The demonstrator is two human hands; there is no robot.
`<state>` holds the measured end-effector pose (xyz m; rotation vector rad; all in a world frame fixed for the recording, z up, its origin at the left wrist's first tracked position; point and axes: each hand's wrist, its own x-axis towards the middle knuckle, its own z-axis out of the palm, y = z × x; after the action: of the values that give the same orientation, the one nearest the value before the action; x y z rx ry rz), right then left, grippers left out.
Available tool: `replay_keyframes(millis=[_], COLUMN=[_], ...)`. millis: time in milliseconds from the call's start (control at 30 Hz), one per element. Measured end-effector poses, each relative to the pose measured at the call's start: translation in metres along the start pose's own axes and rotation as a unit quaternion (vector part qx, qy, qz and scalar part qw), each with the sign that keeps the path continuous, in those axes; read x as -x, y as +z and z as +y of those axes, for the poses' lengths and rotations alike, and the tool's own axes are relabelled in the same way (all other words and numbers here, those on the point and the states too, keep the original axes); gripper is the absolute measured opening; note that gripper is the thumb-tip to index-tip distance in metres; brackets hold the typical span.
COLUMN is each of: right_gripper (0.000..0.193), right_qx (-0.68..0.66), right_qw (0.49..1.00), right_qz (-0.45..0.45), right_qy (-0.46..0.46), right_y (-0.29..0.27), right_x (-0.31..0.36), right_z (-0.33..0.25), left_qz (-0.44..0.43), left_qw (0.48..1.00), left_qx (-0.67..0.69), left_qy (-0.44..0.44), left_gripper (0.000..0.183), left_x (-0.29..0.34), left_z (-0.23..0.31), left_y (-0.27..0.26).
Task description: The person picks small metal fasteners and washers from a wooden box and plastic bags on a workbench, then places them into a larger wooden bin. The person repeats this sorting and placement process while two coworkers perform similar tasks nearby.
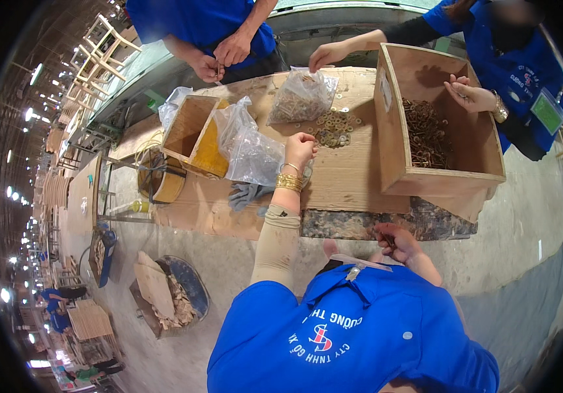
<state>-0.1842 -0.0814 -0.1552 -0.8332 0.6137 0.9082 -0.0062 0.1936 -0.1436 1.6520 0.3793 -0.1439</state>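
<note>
My left hand point(300, 150), with gold bracelets above the wrist, is over the cardboard-covered table at the near edge of a spread of brass-coloured washers point(335, 128). Its fingers are pinched together; whatever may be between them is too small to make out. Close to my body, past the table's front edge, my right hand point(397, 242) is curled closed around something small and dark that I cannot identify. Beyond the washers stands a clear plastic bag point(300, 98) full of small metal hardware. A large plywood box point(393, 128) to the right holds a heap of brownish screws or bolts point(424, 134).
A smaller wooden box point(192, 124), crumpled clear bags point(249, 147) and a grey glove point(247, 195) lie left on the table point(353, 187). One co-worker's hands point(232, 49) meet across the table; another's hand point(468, 95) is over the plywood box. A scrap bin point(196, 288) stands on the floor.
</note>
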Motion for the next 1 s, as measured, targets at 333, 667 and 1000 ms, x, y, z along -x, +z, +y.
replay_keyframes(millis=[333,667,1000], right_gripper=[0.014,0.012,0.011], right_qx=[-0.019,-0.046,-0.100], right_qw=[0.999,0.993,0.987], right_qz=[-0.021,0.015,0.011], right_qy=[-0.032,-0.107,-0.124], right_y=[0.001,0.015,0.018], right_x=[-0.026,-0.028,-0.007], right_z=[0.019,0.028,0.033], left_qz=[-0.007,-0.101,-0.191], left_qw=[0.861,0.866,0.978], left_qx=[-0.500,-0.440,0.014], left_qy=[0.097,0.217,-0.083], left_gripper=[0.066,0.026,0.011], left_x=[-0.045,-0.067,-0.084], left_z=[-0.018,-0.019,-0.003], left_y=[0.053,0.033,0.014])
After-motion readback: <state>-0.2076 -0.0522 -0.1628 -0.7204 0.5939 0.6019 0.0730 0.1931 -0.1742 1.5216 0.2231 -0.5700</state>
